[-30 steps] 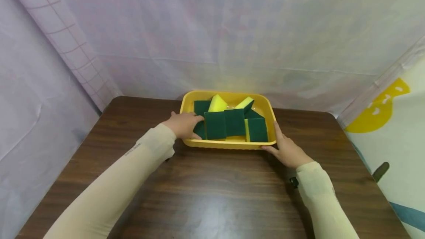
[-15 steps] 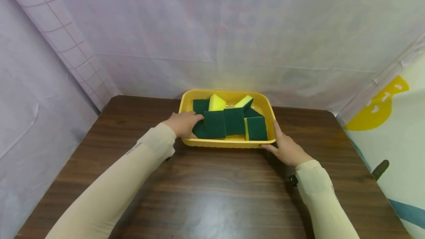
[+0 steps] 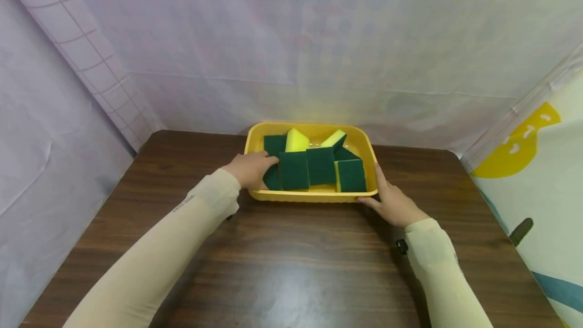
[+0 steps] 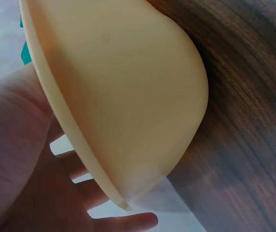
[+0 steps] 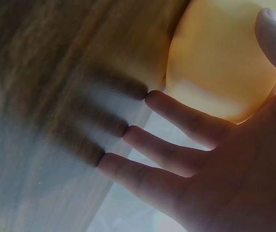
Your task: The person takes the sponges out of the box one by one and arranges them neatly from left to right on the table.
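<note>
A yellow plastic basin [image 3: 314, 196] stands on the table close to the back curtain. Several scouring sponges, dark green [image 3: 294, 171] on one face and bright yellow on the other, lie jumbled inside. My left hand [image 3: 252, 170] lies across the left rim, its fingertips beside the green sponge there. In the left wrist view, that hand's fingers [image 4: 123, 222] spread out behind the rim. My right hand [image 3: 395, 203] rests at the front right corner, thumb against the wall. Its straight, spread fingers [image 5: 142, 179] reach down to the table in the right wrist view.
The brown wood-grain table [image 3: 287, 262] ends at a pale curtain [image 3: 296, 39] behind the basin. Another curtain hangs at the left, and a white one with yellow and blue prints [image 3: 519, 156] at the right.
The head view has shifted slightly. My left thumb has drawn back a little from the sponge at the basin's left. The basin, sponges and right hand look unchanged.
</note>
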The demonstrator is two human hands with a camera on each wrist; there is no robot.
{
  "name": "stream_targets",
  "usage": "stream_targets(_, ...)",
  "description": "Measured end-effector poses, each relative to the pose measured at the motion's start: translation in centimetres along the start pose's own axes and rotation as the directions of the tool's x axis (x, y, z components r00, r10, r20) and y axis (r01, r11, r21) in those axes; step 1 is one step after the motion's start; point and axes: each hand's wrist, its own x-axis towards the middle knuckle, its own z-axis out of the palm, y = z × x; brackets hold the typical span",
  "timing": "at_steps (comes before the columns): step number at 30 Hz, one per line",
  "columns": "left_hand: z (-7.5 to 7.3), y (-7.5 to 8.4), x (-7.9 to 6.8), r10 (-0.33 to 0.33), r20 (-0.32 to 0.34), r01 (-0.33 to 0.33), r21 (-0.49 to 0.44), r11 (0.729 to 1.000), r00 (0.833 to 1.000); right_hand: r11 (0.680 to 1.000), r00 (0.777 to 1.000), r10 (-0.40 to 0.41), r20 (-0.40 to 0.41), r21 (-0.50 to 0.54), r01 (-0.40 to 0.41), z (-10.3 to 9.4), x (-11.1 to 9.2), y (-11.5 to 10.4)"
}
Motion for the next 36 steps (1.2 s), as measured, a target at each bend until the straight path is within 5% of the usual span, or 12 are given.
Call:
stream_targets(21, -1.7, -0.6, -1.0, 0.03, 0.024, -0.026, -0.147, 0.989, 0.999, 1.0, 1.0, -0.018, -0.014, 0.012, 0.018, 0.2, 0.1, 0.4)
stream_targets(36, -3.1, 0.3, -3.2, 0.029, -0.072, -0.039, -0.143, 0.989, 0.997, 1.0, 1.0, -0.005, -0.005, 0.023, 0.005, 0.2, 0.2, 0.4)
